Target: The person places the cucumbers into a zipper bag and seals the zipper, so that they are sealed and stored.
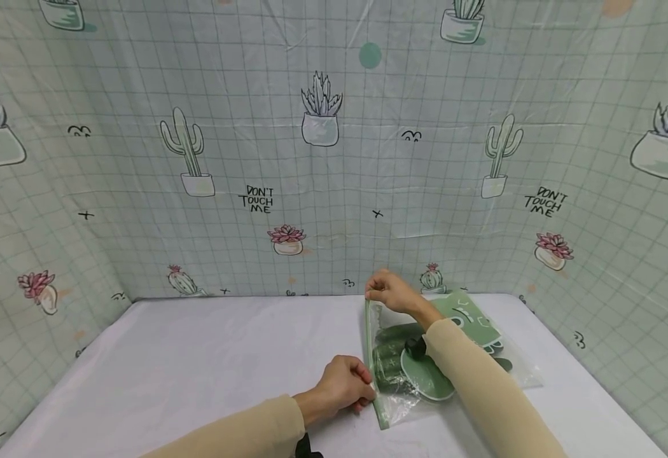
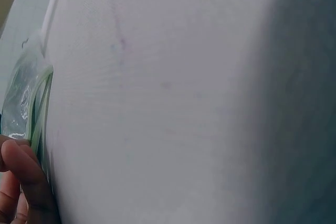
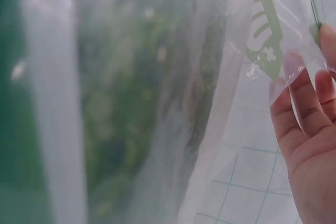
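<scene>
A clear plastic zip bag (image 1: 401,403) with a green strip (image 1: 369,346) along its mouth lies on the right part of the table. Green cut-out shapes (image 1: 425,376) show through it, one bearing a printed face. My left hand (image 1: 338,389) pinches the strip near its front end; in the left wrist view its thumb and fingers (image 2: 29,174) meet at the bag edge (image 2: 22,95). At the strip's far end, my right hand (image 1: 396,294) grips the bag's corner. The right wrist view shows clear film (image 3: 152,98) close up and the fingers (image 3: 307,100) behind it.
A white cloth covers the table (image 1: 208,362). Behind it and at both sides hangs a gridded curtain (image 1: 334,172) printed with cacti. A black wrist strap (image 1: 415,347) sits over the bag, below the right sleeve (image 1: 483,375).
</scene>
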Demonstrator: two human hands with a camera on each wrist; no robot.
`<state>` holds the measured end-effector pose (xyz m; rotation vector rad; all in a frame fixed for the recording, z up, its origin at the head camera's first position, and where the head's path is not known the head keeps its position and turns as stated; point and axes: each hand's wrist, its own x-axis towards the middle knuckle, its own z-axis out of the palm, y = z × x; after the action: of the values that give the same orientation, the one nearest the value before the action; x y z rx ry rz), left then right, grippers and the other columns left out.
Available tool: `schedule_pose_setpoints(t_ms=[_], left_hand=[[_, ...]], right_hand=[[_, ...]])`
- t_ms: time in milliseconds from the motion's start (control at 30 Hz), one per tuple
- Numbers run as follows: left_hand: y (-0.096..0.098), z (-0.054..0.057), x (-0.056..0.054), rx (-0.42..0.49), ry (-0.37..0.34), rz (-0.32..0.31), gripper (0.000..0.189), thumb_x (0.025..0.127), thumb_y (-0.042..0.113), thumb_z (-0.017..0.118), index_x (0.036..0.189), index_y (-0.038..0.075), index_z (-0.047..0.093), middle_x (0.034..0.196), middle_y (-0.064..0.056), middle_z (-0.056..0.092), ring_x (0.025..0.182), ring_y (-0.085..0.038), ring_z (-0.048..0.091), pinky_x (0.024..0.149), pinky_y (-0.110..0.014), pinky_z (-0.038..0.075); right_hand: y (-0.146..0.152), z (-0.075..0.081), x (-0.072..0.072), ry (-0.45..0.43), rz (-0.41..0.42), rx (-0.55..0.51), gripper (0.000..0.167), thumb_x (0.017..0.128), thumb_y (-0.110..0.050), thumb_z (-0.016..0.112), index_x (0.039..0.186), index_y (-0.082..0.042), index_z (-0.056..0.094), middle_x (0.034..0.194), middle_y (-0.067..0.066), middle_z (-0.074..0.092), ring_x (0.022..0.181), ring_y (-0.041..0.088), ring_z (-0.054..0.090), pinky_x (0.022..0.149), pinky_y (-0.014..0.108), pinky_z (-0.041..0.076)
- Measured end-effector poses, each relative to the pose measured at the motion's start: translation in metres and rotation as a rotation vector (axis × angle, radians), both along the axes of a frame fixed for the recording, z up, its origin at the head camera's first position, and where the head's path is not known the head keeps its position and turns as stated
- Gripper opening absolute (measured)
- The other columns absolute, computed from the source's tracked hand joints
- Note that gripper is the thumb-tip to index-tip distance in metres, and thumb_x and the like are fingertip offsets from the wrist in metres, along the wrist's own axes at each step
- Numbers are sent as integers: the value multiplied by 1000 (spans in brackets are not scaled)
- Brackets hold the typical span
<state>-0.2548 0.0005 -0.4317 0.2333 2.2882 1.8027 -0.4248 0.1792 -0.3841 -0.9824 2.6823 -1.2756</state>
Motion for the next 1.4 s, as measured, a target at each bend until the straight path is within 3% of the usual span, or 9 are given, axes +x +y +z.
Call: schedule_pose_setpoints(t_ms=[300,500,700,1000,1400], left_hand=[[0,0,-2,18,-20,3,21,71,-12,73,81,-1,59,61,-7,62,46,-12,56,38,-21,43],[1,-2,-4,7,-22,29,20,72,-8,75,81,0,59,61,-5,62,49,-13,59,39,-21,37],[-1,-5,-7,98,-30,29,18,72,-6,74,81,2,60,62,-2,63,53,-12,60,42,-23,36],[-7,-3,-13,235,-61,-44,17,75,-3,74,85,3,61,65,0,64,57,-12,60,46,-25,38],[-6,-4,-9,263,-93,-52,20,74,-7,74,84,4,61,65,0,63,56,-12,58,47,-25,41]], right_hand=[[3,4,0,9,-22,-37,9,95,-9,60,88,-5,63,105,12,49,92,24,47,76,38,43],[8,6,0,8,-35,-19,10,95,-14,61,87,-7,64,106,10,50,93,24,48,77,38,43],[16,7,0,-20,-59,-35,11,96,-16,60,92,-6,63,108,11,51,98,26,53,80,41,46],[24,7,-4,-49,-110,-39,13,96,-18,59,97,-5,63,109,12,52,94,24,55,79,41,46],[15,10,0,-54,-121,21,11,96,-18,60,95,-8,65,109,11,52,92,23,58,75,39,47]])
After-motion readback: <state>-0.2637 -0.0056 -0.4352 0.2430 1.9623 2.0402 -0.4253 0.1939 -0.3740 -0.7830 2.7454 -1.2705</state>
